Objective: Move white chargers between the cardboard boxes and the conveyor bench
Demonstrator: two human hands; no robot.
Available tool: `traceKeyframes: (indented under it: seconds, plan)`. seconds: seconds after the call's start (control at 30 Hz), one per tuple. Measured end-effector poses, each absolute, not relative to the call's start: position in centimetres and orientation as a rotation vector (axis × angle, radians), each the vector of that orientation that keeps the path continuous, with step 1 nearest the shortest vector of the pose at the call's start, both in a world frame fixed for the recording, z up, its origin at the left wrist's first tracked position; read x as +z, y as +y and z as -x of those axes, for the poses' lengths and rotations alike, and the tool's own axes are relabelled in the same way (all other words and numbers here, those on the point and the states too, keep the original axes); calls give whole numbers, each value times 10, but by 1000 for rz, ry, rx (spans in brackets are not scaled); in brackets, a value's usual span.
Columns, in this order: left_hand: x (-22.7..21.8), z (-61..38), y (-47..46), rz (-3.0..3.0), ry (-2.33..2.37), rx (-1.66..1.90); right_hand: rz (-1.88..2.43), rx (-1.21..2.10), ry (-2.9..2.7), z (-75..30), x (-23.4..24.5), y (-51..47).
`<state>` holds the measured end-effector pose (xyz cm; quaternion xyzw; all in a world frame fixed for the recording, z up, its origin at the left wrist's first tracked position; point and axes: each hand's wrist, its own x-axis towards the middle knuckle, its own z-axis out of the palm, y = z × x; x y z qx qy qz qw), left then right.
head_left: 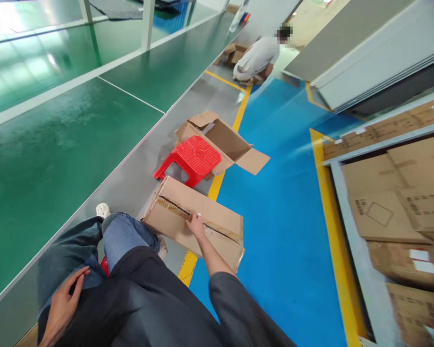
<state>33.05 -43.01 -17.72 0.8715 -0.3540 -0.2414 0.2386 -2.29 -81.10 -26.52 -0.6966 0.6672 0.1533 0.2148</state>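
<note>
A closed cardboard box (217,212) lies on the floor just ahead of my knees. Tape runs along its top, and a dark, narrow gap shows between the flaps. My right hand (195,224) is at this gap, its fingers curled on the flap edge near the middle of the box. What the fingertips do inside the gap is hidden. Over my lap, my left hand (69,295) rests loosely with nothing in it, thumb and fingers apart.
Beyond the box stand a red plastic stool (198,156) and an open cardboard carton (227,137). A person (258,58) crouches farther off beside more cardboard. Stacked cartons (376,212) fill a shelf on the right. A glass partition (130,106) runs along the left.
</note>
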Motion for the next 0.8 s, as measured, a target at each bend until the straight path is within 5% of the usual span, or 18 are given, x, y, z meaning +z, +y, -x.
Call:
traceKeyframes:
  seconds: [0.23, 0.63, 0.8]
  plan:
    - [-153, -347, -487, -2141, -1013, -725, 2191, 434, 1297, 54, -223, -682]
    - [-150, -316, -509, -2054, -1246, -475, 2294, 675, 1292, 3, -285, -633]
    - [-134, -303, -554, -2288, -1574, -708, 2270, 602, 1322, -1, -298, -631]
